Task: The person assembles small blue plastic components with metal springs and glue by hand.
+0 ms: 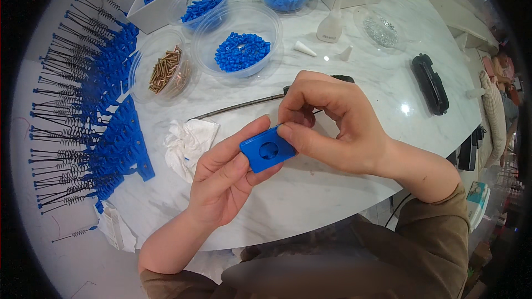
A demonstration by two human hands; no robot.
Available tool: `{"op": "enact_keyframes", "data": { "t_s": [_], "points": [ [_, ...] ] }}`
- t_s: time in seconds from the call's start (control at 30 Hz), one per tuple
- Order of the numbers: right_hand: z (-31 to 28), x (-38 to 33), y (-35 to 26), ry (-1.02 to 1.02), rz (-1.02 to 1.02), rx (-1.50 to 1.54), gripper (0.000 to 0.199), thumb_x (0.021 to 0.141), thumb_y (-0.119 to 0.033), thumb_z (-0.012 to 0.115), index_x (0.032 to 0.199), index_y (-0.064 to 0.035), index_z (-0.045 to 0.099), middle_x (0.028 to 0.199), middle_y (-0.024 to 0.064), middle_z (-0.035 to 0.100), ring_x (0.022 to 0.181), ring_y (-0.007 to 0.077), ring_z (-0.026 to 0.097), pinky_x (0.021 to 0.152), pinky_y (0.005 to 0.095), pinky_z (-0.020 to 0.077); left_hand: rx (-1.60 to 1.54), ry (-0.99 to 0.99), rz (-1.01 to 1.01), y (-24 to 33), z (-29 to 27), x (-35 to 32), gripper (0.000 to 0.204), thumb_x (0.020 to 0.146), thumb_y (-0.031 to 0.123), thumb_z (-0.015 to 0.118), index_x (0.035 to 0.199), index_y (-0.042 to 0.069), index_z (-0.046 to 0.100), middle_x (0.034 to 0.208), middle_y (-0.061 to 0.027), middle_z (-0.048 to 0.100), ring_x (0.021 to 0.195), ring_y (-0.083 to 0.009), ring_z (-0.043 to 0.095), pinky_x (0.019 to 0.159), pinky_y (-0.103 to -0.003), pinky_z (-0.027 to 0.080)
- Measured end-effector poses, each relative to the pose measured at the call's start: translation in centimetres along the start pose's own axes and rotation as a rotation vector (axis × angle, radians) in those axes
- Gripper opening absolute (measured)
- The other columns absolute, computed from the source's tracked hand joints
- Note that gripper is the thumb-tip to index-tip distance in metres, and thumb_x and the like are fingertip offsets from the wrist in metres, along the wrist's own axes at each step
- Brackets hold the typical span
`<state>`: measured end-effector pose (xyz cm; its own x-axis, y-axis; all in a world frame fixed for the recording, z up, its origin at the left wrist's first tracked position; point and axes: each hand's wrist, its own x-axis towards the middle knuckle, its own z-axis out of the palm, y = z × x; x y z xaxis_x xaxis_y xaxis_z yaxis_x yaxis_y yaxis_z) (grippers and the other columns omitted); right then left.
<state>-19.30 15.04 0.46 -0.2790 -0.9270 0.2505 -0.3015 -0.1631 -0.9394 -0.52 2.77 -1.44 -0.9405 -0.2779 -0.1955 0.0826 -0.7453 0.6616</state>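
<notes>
My left hand (pixel 224 174) grips a blue rectangular plastic block (pixel 255 158) with a round hole in its face, thumb on its left side and fingers behind it. At the block's upper right corner, the thumb and index finger of my right hand (pixel 338 127) pinch together; whatever lies between those fingertips is too small to make out. Behind my hands, a thin dark rod (pixel 238 106) runs across the table toward a black part mostly covered by my right hand. Beside my left hand lies a crumpled white tissue (pixel 188 141).
Clear bowls hold small blue beads (pixel 243 51), brass-coloured screws (pixel 164 72), blue plastic pieces (pixel 204 6) and clear bits (pixel 380 30). Many blue parts with black springs (pixel 111 105) line the table's left edge. A white bottle (pixel 330 26) and a black case (pixel 429 84) stand farther right.
</notes>
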Motion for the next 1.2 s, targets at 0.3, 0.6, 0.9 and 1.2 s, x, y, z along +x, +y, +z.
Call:
{"op": "enact_keyframes", "data": {
  "t_s": [0.3,0.6,0.9,1.2],
  "points": [
    [0.2,-0.2,0.1,-0.001,0.05,0.039,0.011,0.086,-0.007,0.065,0.089,0.0012,0.059,0.082,0.0034,0.055,0.072,0.0096,0.053,0.064,0.0243,0.0422,0.063,-0.076,-0.026,0.3,-0.4,0.3,0.049,0.101,0.015,0.045,0.144,-0.004,0.032,0.144,-0.0166,0.043,0.129,-0.0284,0.049,0.104,-0.038,0.047],
    [0.2,-0.1,0.4,-0.008,0.042,0.002,0.012,0.087,-0.009,0.064,0.091,0.0008,0.057,0.083,0.0031,0.056,0.072,0.0094,0.052,0.064,0.0247,0.042,0.059,-0.067,0.028,-0.1,-0.6,0.3,0.05,0.1,0.017,0.048,0.143,-0.004,0.034,0.147,-0.017,0.038,0.13,-0.0276,0.047,0.104,-0.037,0.048],
    [0.1,-0.1,0.4,-0.059,0.083,0.082,0.016,0.086,-0.009,0.065,0.096,0.0007,0.057,0.087,0.0026,0.055,0.078,0.0095,0.05,0.068,0.0253,0.0414,0.15,-0.059,0.054,0.0,-0.6,0.2,0.06,0.091,0.01,0.061,0.143,-0.003,0.035,0.144,-0.0166,0.043,0.128,-0.0251,0.049,0.105,-0.038,0.045],
    [-0.2,-0.1,0.1,-0.102,0.075,0.053,0.019,0.083,-0.006,0.062,0.099,0.0006,0.055,0.09,0.0026,0.052,0.081,0.0098,0.047,0.072,0.0258,0.0408,0.249,-0.104,0.141,-0.1,-0.1,0.0,0.064,0.086,-0.003,0.062,0.143,-0.004,0.035,0.143,-0.0186,0.044,0.128,-0.025,0.05,0.105,-0.038,0.044]
  ]
}}
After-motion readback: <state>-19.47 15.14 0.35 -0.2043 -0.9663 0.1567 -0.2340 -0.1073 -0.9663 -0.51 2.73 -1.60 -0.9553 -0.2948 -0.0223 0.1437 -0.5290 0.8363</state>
